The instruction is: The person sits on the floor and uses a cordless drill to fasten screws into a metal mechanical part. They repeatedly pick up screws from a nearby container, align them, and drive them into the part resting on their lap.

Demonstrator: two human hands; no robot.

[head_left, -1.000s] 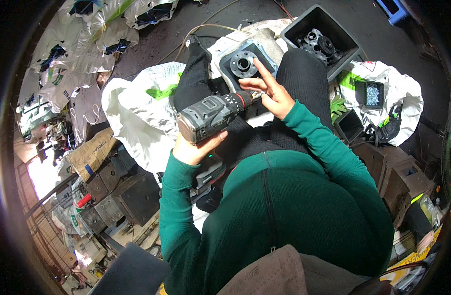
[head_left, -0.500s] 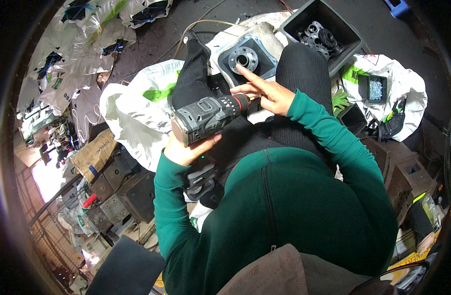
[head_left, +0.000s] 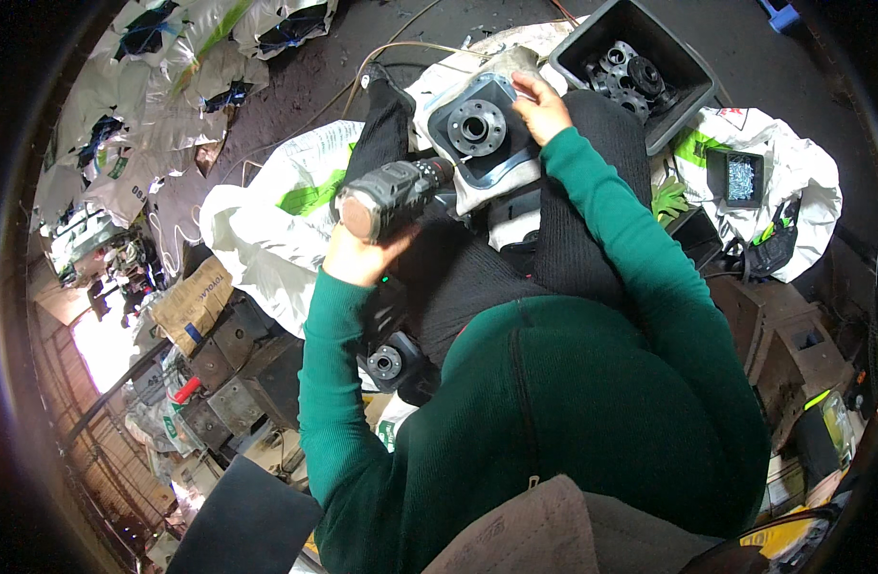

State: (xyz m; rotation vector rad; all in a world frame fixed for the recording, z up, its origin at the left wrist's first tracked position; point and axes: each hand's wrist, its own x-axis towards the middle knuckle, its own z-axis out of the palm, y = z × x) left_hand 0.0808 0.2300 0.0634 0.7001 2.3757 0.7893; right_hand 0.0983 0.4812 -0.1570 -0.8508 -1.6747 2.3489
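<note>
Dark floor (head_left: pixel 793 86) spread around a seated person, with white sacks on both sides. Between the knees, a round metal disc (head_left: pixel 493 144) with a ring of holes sat in a square dish (head_left: pixel 517 146) with a pale metal rim, resting on a pale cloth (head_left: pixel 517 63). By its look, the disc was probably heavy for its size, stiff and hard to break, perhaps slick if oily; its outer edge or centre hole seemed the best hold.

Just beside it, the left hand (head_left: pixel 362 256) was wrapped around a drill (head_left: pixel 386 201), whose nose pointed toward the disc; whether the tip touched was unclear. The drill looked bulky and rear-heavy, best gripped by the handle, mostly hidden here. The right hand (head_left: pixel 542 108) was at the dish's right edge, fingers bent; whether they pinched it could not be told.

Farther out, a dark bin (head_left: pixel 683 120) held more metal parts (head_left: pixel 630 81). To the right, a small tray (head_left: pixel 741 202) of screws (head_left: pixel 741 179) lay on a white sack (head_left: pixel 810 225), near a green glove (head_left: pixel 668 199).
</note>
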